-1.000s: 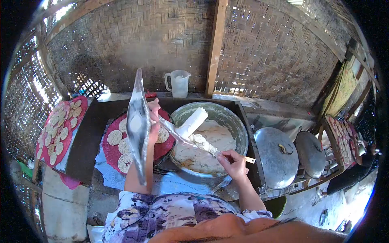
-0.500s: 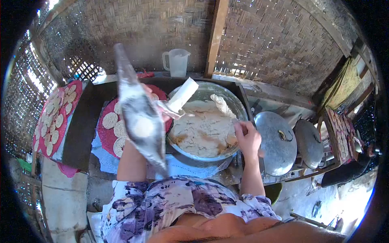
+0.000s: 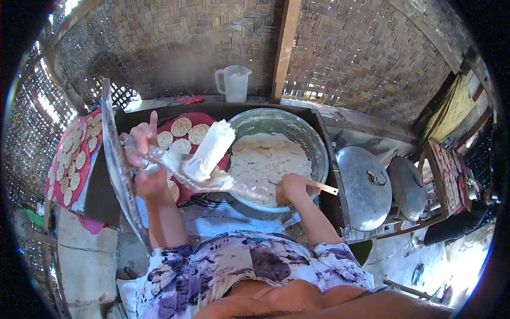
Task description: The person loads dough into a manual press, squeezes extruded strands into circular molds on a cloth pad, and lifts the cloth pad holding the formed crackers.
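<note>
My left hand (image 3: pixel 142 146) is raised over the left side of the work surface, closed around a dough press with one finger pointing up. One metal-faced board (image 3: pixel 119 165) of the press stands nearly edge-on at the left. The other part carries a white, dough-coated cylinder (image 3: pixel 211 150) and reaches toward the basin. Inside the wide metal basin (image 3: pixel 320 143), my right hand (image 3: pixel 295 187) presses down at the near right edge of the pale dough (image 3: pixel 268 159). It grips a tool whose wooden handle (image 3: pixel 325 187) sticks out to the right; the tool's working end is hidden.
Round lacy dough pieces (image 3: pixel 181 126) lie on a red tray (image 3: pixel 175 120) behind the press; more fill another red tray (image 3: pixel 79 183) at far left. A plastic jug (image 3: pixel 235 85) stands at the back. Large lidded pots (image 3: pixel 361 186) sit to the right.
My left hand has moved left and turned the press, so its board is now edge-on. My right hand has lowered into the dough with the tool; the dough lump seen above the basin is gone from there.
</note>
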A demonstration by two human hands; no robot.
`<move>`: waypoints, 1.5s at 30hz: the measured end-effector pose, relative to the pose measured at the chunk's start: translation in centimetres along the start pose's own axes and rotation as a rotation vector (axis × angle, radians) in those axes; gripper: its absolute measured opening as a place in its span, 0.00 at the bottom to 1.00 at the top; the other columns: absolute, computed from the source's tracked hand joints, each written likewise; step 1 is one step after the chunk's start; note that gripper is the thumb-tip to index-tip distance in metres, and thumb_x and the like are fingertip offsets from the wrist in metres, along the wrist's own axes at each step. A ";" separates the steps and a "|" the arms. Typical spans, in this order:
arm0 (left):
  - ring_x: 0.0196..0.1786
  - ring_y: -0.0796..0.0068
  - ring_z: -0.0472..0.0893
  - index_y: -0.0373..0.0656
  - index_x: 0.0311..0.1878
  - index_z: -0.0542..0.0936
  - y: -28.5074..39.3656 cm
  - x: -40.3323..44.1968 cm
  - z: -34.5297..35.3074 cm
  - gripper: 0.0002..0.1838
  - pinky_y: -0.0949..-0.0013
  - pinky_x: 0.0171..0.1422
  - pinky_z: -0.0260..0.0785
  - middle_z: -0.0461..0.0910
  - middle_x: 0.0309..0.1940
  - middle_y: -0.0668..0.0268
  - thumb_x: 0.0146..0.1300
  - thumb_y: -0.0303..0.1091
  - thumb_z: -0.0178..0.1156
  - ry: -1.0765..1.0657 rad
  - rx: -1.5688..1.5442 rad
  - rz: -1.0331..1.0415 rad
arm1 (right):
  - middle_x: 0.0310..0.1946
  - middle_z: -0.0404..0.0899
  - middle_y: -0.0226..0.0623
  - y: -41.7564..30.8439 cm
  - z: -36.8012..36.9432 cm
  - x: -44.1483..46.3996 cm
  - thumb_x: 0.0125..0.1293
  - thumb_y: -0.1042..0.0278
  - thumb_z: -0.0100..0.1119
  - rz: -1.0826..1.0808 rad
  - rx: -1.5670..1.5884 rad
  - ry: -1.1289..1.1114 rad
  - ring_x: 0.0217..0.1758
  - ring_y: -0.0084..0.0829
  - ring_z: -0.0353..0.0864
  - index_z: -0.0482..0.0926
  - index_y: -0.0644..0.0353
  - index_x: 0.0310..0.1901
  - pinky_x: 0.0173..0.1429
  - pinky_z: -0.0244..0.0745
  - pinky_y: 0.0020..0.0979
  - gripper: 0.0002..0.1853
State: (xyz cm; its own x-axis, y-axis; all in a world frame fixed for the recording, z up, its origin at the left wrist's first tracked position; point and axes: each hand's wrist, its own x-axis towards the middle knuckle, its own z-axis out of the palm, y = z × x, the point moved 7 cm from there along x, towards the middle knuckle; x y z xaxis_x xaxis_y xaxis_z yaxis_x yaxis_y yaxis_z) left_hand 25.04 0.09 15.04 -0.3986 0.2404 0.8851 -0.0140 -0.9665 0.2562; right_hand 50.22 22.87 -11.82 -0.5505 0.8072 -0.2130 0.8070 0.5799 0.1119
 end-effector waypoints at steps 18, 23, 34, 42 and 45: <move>0.61 0.69 0.64 0.40 0.55 0.70 -5.6 -3.9 4.2 0.28 0.62 0.69 0.49 0.64 0.59 0.62 0.52 0.40 0.62 0.052 0.283 -0.604 | 0.45 0.69 0.57 -10.9 -15.6 -13.2 0.48 0.23 0.44 -1.118 2.348 -0.958 0.11 0.26 0.68 0.56 0.68 0.58 0.09 0.62 0.21 0.52; 0.64 0.69 0.63 0.42 0.59 0.68 -5.7 -6.4 4.3 0.36 0.63 0.68 0.50 0.68 0.59 0.62 0.45 0.43 0.65 -0.552 0.640 -0.518 | 0.49 0.67 0.53 -6.6 -19.9 -12.4 0.56 0.44 0.57 -0.825 2.160 -0.023 0.23 0.29 0.75 0.43 0.55 0.67 0.17 0.69 0.22 0.45; 0.54 0.60 0.72 0.46 0.49 0.75 -5.9 -11.8 1.4 0.33 0.61 0.65 0.55 0.76 0.47 0.61 0.36 0.49 0.68 -0.717 1.172 -0.840 | 0.50 0.66 0.58 -10.0 -23.6 -19.5 0.45 0.64 0.66 -0.990 0.522 0.777 0.49 0.52 0.71 0.54 0.60 0.64 0.44 0.72 0.42 0.44; 0.57 0.65 0.69 0.54 0.49 0.75 -4.2 -13.4 4.3 0.26 0.52 0.69 0.43 0.74 0.50 0.66 0.46 0.52 0.57 -0.940 1.207 -0.340 | 0.52 0.60 0.62 -11.8 -19.5 -20.6 0.44 0.60 0.68 -0.883 0.578 0.876 0.46 0.57 0.70 0.53 0.53 0.64 0.38 0.73 0.45 0.45; 0.45 0.70 0.75 0.53 0.45 0.77 -3.0 -12.9 4.8 0.23 0.52 0.68 0.44 0.78 0.40 0.69 0.44 0.49 0.58 -0.807 1.205 -0.171 | 0.52 0.59 0.63 -12.2 -19.1 -20.7 0.44 0.58 0.68 -0.829 0.560 0.866 0.47 0.60 0.69 0.51 0.54 0.65 0.42 0.72 0.46 0.47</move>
State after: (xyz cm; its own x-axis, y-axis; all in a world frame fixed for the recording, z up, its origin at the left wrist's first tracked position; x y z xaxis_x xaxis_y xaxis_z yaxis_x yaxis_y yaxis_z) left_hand 34.65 0.35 4.73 0.1465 0.7181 0.6803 0.9149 -0.3599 0.1829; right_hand 47.65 1.20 9.78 -0.7089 0.1684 0.6849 0.0310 0.9776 -0.2084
